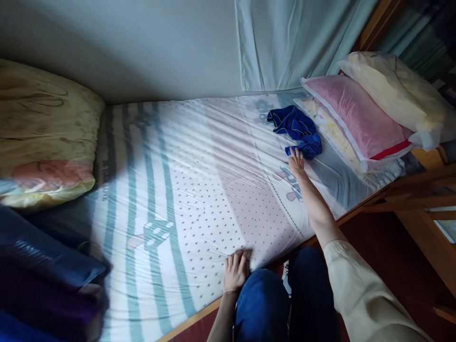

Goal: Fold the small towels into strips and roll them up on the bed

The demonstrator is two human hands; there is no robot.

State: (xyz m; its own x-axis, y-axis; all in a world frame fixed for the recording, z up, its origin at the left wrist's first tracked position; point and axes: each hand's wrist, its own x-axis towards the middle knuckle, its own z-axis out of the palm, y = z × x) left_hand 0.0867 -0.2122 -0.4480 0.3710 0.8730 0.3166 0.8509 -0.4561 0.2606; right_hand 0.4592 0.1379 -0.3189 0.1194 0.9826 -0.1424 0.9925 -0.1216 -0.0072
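A patterned bedsheet (199, 180) with green stripes and dots covers the mattress. My left hand (235, 271) rests on the sheet at the near edge, fingers curled and pressing down on the fabric. My right arm stretches far to the right; my right hand (296, 160) lies flat on the sheet with fingers spread, fingertips touching a crumpled blue cloth (296, 127). That cloth lies beside a stack of pillows.
A pink pillow (356, 116) and a cream pillow (395, 90) are stacked at the right end. A yellow patterned pillow (42, 133) and dark folded bedding (46, 280) sit at the left. A curtain (295, 38) hangs behind. A wooden bed frame (409, 194) borders the right.
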